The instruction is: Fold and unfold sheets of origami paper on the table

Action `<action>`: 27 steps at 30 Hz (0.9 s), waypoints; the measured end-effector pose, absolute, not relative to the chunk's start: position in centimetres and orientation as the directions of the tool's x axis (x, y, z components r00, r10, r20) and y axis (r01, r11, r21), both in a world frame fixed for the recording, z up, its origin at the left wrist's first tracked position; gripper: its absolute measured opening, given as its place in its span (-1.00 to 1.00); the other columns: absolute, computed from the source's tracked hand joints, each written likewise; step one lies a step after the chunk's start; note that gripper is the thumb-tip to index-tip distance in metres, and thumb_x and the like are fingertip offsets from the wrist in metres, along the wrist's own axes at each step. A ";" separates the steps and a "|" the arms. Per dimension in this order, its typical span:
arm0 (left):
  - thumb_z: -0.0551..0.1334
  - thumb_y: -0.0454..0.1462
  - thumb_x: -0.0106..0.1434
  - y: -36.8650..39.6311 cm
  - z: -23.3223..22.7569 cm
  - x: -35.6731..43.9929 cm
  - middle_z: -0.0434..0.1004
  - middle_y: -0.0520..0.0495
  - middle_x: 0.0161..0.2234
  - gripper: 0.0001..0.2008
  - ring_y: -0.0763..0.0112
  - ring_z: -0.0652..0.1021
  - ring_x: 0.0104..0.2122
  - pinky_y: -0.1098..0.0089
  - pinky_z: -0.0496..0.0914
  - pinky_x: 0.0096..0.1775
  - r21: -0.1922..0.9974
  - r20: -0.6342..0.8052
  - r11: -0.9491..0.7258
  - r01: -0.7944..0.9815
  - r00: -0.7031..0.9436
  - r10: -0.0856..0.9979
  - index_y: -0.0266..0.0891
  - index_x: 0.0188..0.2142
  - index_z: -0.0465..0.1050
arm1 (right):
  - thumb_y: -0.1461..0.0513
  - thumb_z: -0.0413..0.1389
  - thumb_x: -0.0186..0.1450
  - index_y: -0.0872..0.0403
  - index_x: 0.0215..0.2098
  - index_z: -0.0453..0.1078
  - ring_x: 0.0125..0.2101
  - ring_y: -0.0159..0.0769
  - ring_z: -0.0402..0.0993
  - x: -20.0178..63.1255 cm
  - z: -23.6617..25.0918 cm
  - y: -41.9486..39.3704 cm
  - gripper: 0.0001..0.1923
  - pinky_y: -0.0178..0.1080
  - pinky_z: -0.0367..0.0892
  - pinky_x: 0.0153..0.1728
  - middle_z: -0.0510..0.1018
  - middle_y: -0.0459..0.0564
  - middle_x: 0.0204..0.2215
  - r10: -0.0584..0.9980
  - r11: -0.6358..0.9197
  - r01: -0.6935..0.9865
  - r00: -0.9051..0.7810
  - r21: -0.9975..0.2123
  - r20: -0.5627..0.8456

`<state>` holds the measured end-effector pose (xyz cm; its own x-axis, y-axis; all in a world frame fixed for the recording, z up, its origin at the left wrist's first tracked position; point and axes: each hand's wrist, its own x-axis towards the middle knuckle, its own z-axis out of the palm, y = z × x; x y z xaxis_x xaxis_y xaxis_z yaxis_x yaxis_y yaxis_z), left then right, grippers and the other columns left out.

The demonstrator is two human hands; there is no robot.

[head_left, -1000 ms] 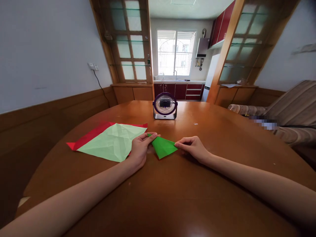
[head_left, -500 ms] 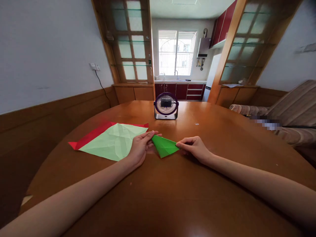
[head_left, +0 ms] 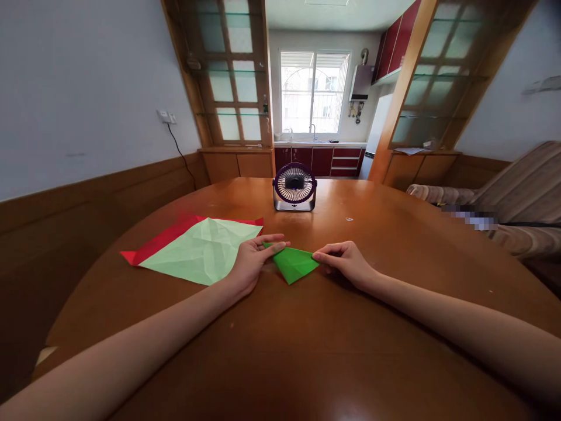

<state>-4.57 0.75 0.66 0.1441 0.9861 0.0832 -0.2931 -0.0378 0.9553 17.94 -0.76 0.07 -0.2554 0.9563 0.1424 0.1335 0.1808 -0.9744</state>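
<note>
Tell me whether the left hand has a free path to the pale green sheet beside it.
Probably yes. The left hand rests on the folded green paper, right at the edge of the pale green sheet, and nothing lies between them on the table.

On the round wooden table in front of you, a small purple desk fan stands upright at the far edge, facing you. Left of the fan and nearer you, a creased pale green sheet lies flat on a red sheet. Beyond the fan is a kitchen window; to its right, a striped sofa.
</note>
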 end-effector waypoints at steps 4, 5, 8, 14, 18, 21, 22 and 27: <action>0.49 -0.23 -0.04 0.8 0.6 -4.6 0.65 -0.22 -0.26 -0.53 0.28 0.64 -0.33 0.31 0.51 -0.22 0.962 0.100 -0.062 -0.264 0.133 0.986 -0.33 -0.14 0.49 | -0.03 0.25 0.12 0.15 -0.40 0.55 -0.67 -0.51 0.15 18.2 0.3 -0.5 -0.62 -0.37 -0.02 -0.64 0.35 -0.16 -0.71 0.953 0.198 0.188 -0.269 -0.962 0.143; 0.50 -0.22 -0.05 0.9 0.6 -4.6 0.65 -0.21 -0.27 -0.52 0.27 0.64 -0.33 0.30 0.50 -0.22 0.965 0.101 -0.065 -0.254 0.130 0.986 -0.32 -0.13 0.48 | -0.03 0.24 0.13 0.15 -0.40 0.55 -0.68 -0.51 0.12 18.3 0.3 -0.3 -0.61 -0.37 -0.02 -0.64 0.33 -0.17 -0.72 0.952 0.199 0.216 -0.273 -0.956 0.136; 0.49 -0.20 -0.06 1.3 0.3 -4.7 0.65 -0.18 -0.32 -0.54 0.23 0.63 -0.32 0.28 0.49 -0.22 0.978 0.138 -0.117 -0.172 0.119 0.983 -0.30 -0.17 0.48 | -0.04 0.21 0.15 0.15 -0.44 0.54 -0.65 -0.49 0.16 18.6 0.4 0.3 -0.60 -0.36 0.06 -0.61 0.38 -0.14 -0.68 0.941 0.248 0.306 -0.303 -0.919 0.154; 0.41 -0.21 0.03 2.7 -0.8 -5.1 0.60 -0.08 -0.39 -0.76 0.27 0.58 -0.33 0.33 0.44 -0.25 0.892 0.373 -0.404 0.202 0.174 0.911 -0.23 -0.30 0.52 | 0.07 0.17 0.23 0.12 -0.44 0.56 -0.42 -0.33 0.41 18.7 -0.1 0.8 -0.71 -0.28 0.27 -0.36 0.55 -0.02 -0.46 0.883 0.450 0.452 -0.356 -0.770 0.307; 0.29 -0.26 0.15 2.5 -0.7 -5.3 0.57 -0.09 -0.35 -0.93 0.22 0.54 -0.30 0.23 0.41 -0.16 0.710 0.446 -0.535 0.457 0.296 0.845 -0.18 -0.37 0.56 | 0.13 0.15 0.26 0.11 -0.40 0.58 -0.39 -0.31 0.44 18.6 -0.2 0.6 -0.76 -0.26 0.29 -0.32 0.57 0.00 -0.43 0.858 0.508 0.526 -0.377 -0.682 0.349; 0.22 -0.30 0.21 2.3 -0.5 -5.2 0.56 -0.15 -0.16 -0.85 0.11 0.50 -0.08 0.09 0.31 0.04 0.531 0.519 -0.679 0.508 0.438 0.734 -0.13 -0.34 0.60 | 0.15 0.16 0.26 0.12 -0.38 0.59 -0.39 -0.30 0.46 18.7 -0.3 0.7 -0.78 -0.26 0.30 -0.34 0.58 0.02 -0.43 0.858 0.512 0.547 -0.366 -0.662 0.361; 0.20 -0.31 0.23 2.4 -0.6 -5.1 0.55 -0.14 -0.09 -0.82 0.10 0.47 -0.01 0.06 0.26 0.10 0.499 0.519 -0.712 0.494 0.487 0.702 -0.11 -0.30 0.61 | 0.16 0.16 0.26 0.12 -0.37 0.59 -0.40 -0.30 0.46 18.8 -0.4 0.7 -0.78 -0.26 0.30 -0.34 0.58 0.02 -0.43 0.858 0.512 0.548 -0.364 -0.661 0.362; 0.09 -0.35 0.26 3.0 -1.5 -4.9 0.45 -0.02 0.11 -0.62 0.23 0.39 0.16 0.15 0.19 0.21 0.504 0.346 -0.723 0.473 0.656 0.671 -0.07 0.01 0.51 | 0.17 0.17 0.25 0.09 -0.35 0.60 -0.41 -0.28 0.49 18.9 -0.5 1.0 -0.80 -0.24 0.33 -0.34 0.61 0.03 -0.40 0.849 0.527 0.547 -0.378 -0.651 0.369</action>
<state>-4.87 2.95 -1.53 0.6564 0.6706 0.3456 0.4730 -0.7227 0.5039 18.88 0.97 -0.49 -0.3778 0.8490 0.3695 0.5470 0.5266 -0.6507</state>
